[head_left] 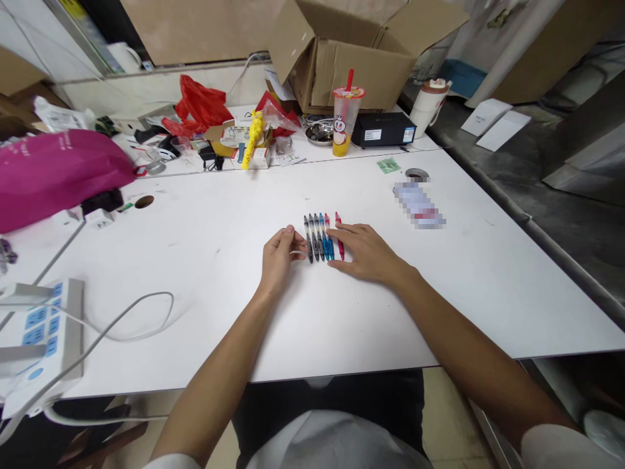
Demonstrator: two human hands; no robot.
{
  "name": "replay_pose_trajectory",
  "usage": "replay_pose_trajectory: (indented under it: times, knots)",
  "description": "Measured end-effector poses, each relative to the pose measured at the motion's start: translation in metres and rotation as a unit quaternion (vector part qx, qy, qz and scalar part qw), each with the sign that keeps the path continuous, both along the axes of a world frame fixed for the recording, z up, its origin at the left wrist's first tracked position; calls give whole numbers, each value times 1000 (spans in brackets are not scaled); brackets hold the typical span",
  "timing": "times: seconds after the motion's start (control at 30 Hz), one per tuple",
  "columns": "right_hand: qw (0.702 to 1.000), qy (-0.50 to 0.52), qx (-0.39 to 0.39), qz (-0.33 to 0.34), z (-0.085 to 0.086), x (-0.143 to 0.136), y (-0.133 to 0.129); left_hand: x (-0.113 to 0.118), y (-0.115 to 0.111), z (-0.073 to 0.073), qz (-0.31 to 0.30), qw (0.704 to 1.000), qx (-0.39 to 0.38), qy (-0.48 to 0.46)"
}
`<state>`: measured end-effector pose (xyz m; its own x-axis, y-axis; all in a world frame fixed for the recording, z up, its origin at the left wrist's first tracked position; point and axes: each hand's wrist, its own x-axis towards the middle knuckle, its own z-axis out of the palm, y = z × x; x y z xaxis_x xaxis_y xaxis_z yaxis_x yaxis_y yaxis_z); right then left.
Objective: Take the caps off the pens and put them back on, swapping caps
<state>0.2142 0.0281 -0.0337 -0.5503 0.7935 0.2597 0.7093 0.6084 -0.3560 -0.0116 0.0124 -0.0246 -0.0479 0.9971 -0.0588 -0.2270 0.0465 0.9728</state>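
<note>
Several click pens lie side by side in a row on the white table, their tips pointing the same way. Black pens (316, 247) form the left part, with blue pens (325, 246) beside them. At the right end a red pen (337, 220) lies slightly apart, its middle covered by my right hand. My left hand (279, 255) rests by the left side of the row, fingers loosely curled, fingertips at the outermost black pen. Over the right part of the row, my right hand (365, 254) has thumb and fingers spread, fingertips by the blue pens.
A power strip (68, 326) with a grey cable sits at the left. Along the back are a magenta bag (63, 170), a yellow stick-like item (253, 138), a drink cup (340, 133), a black box (383, 129) and a cardboard box (359, 71). A tape roll (416, 174) lies at the right.
</note>
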Motion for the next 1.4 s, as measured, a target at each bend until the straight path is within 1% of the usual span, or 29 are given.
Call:
replay_pose_trajectory:
  times: [0.13, 0.3, 0.4, 0.47, 0.5, 0.57, 0.63, 0.67, 0.7, 0.77, 0.8, 0.87, 0.97, 1.07, 1.13, 1.2, 1.27, 1.3, 1.33, 1.37, 1.4]
  knots:
    - [1000, -2, -16, 3, -4, 2, 4, 0, -1, 1, -1, 1000, 0, -6]
    - [1000, 19, -5, 16, 0, 5, 8, 0, 0, 1, 6, 1000, -1, -4]
    - [998, 57, 7, 22, 2, 6, 9, 0, 0, 2, 8, 1000, -2, -10]
    - [995, 104, 5, 2, 3, 5, 8, 0, 0, 2, 7, 1000, -1, -10]
    - [991, 133, -7, -17, 3, 5, 7, 0, -1, 3, 7, 1000, -1, -8]
    - [974, 208, -63, -59, 5, 2, 4, -1, -1, 3, 3, 1000, -1, -2]
    - [943, 296, -125, -90, 6, -1, 0, -1, -1, 3, -5, 1000, -1, 3]
    - [926, 335, -141, -101, 7, -2, -1, -1, -1, 3, -11, 1000, -1, 4]
    - [912, 368, -144, -110, 7, -4, -3, -1, -2, 3, -16, 1000, -3, 4]
    - [895, 408, -130, -120, 9, -7, -5, -1, -2, 3, -21, 1000, -6, -1]
    - [891, 421, -126, -117, 10, -9, -6, 0, -2, 4, -20, 1000, -6, -8]
    - [882, 440, -143, -88, 12, -11, -9, 1, -2, 5, -13, 999, -8, -30]
    - [867, 450, -214, -17, 14, -15, -13, 3, -2, 8, -10, 998, -15, -66]
    - [851, 446, -276, 36, 14, -18, -15, 3, -1, 9, -33, 996, -18, -85]
    - [826, 453, -330, 50, 13, -20, -15, 2, -1, 10, -58, 993, -11, -98]
    - [792, 450, -410, 51, 11, -21, -13, 2, -1, 9, -83, 991, -2, -106]
    - [768, 411, -488, 55, 9, -22, -12, 2, -3, 9, -102, 989, 4, -102]
    - [767, 386, -509, 60, 8, -23, -12, 3, -3, 8, -105, 990, 4, -97]
    - [775, 365, -512, 67, 8, -23, -13, 3, -4, 7, -102, 991, 4, -90]
    - [792, 349, -496, 71, 9, -23, -14, 4, -4, 6, -95, 992, 3, -85]
    - [817, 338, -463, 68, 9, -24, -16, 5, -4, 5, -84, 993, 2, -80]
